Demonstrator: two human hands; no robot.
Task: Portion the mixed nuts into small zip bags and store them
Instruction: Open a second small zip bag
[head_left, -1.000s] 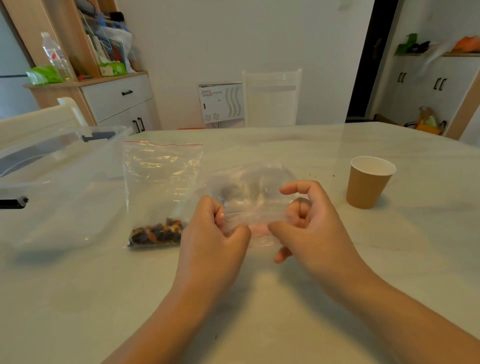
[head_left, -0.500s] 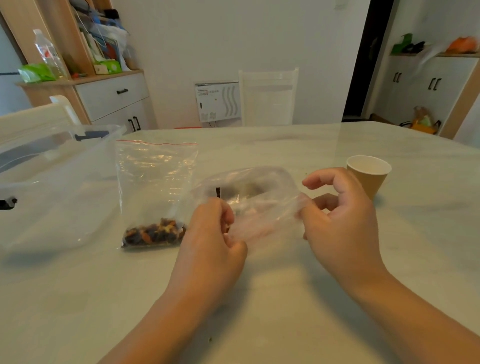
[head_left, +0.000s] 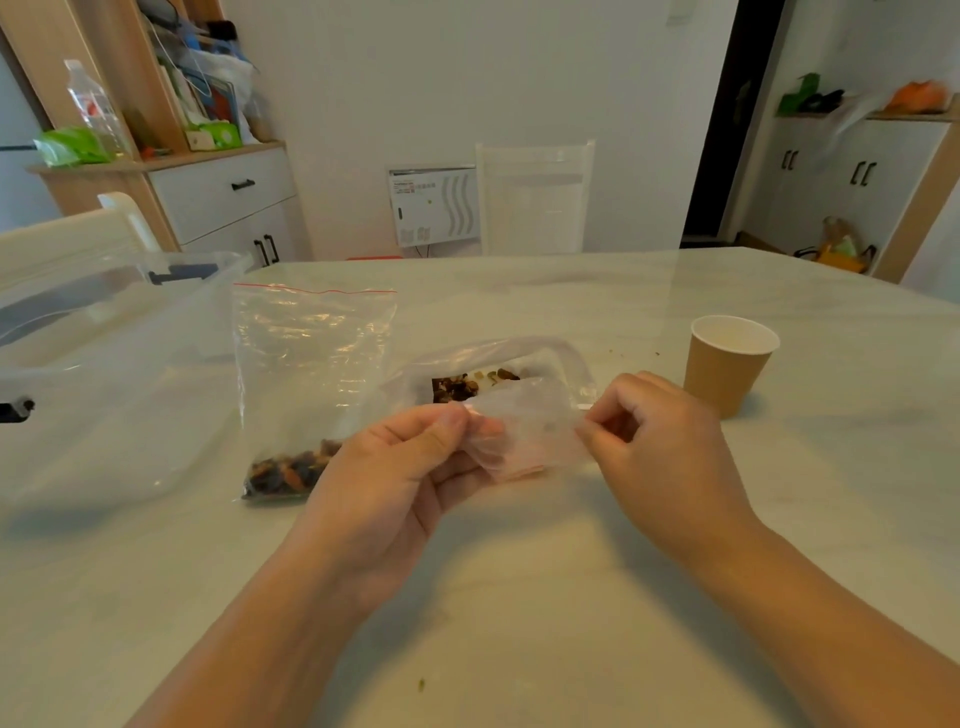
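I hold a small clear zip bag (head_left: 524, 431) just above the table. My left hand (head_left: 395, 473) pinches its left edge and my right hand (head_left: 660, 441) pinches its right edge. Mixed nuts (head_left: 470, 384) show through the plastic at the bag's far end. A larger zip bag (head_left: 306, 364) with a red seal line lies flat to the left, with a heap of mixed nuts (head_left: 288, 470) at its near end.
A brown paper cup (head_left: 727, 364) stands upright to the right of my hands. A clear plastic storage box (head_left: 93, 374) with dark latches fills the table's left side. A white chair (head_left: 535, 197) stands beyond the far edge. Crumbs dot the marble table (head_left: 519, 597).
Both hands shifted their grip along the small bag's edges and turned it, so the nuts inside now show at its far end. The large bag, cup and box stayed put.
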